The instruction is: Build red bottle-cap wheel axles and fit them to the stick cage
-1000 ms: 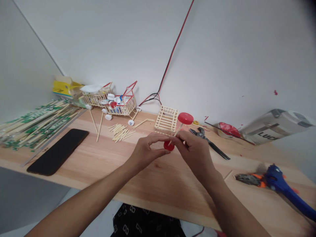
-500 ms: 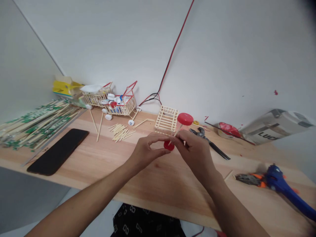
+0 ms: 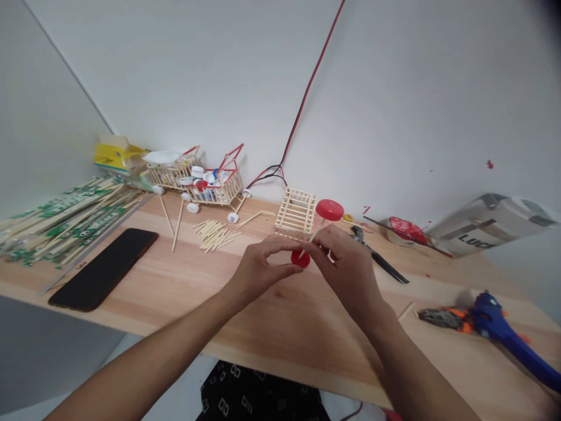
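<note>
Between thumb and fingers, my left hand (image 3: 258, 266) pinches a small red bottle cap (image 3: 300, 259) by its rim. My right hand (image 3: 344, 263) grips a thin wooden stick (image 3: 316, 230), whose lower end meets the inside of that cap. On the stick's upper end sits a second red cap (image 3: 330, 210), above my right fingers. Just behind my hands stands a slatted stick basket (image 3: 295, 211). Left of it lies a pile of short cut sticks (image 3: 213, 235).
Two stick carts (image 3: 214, 187) with bottle-cap wheels stand by the wall. Packaged chopsticks (image 3: 61, 219) and a black phone (image 3: 104, 269) lie left. Rightward are black-handled cutters (image 3: 385, 263), pliers (image 3: 440, 318), a blue glue gun (image 3: 504, 336), and a red paint container (image 3: 405, 231).
Almost nothing differs. My right hand and the upper red cap have shifted very slightly; both hands keep their hold.
</note>
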{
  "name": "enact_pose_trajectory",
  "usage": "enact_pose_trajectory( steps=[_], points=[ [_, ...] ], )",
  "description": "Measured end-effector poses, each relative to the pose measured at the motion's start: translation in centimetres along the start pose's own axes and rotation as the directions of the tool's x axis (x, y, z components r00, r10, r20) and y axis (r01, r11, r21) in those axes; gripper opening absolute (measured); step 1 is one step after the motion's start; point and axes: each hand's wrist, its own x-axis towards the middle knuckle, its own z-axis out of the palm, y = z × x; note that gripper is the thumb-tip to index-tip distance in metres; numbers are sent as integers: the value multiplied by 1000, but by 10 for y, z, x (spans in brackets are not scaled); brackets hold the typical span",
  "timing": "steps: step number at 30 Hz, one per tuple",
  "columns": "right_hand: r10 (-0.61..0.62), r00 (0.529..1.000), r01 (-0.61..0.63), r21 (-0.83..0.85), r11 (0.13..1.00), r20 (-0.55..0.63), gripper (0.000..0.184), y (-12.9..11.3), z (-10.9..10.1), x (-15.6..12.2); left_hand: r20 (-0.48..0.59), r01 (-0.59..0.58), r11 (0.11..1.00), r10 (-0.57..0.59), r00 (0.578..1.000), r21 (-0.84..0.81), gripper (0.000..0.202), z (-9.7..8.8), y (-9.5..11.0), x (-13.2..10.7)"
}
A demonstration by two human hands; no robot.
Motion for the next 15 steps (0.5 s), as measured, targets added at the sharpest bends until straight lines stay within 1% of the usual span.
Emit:
enact_pose_trajectory(
  steps=[8,15],
  points=[
    [-7,1000,7,-1,1000,-6,25,1,1,0,1,-15,1000,15,1000,9,33,0,0,1],
    [-39,999,40,17,999,-25,23,2,3,0,1,-15,1000,15,1000,10,32,0,1,2]
  ],
)
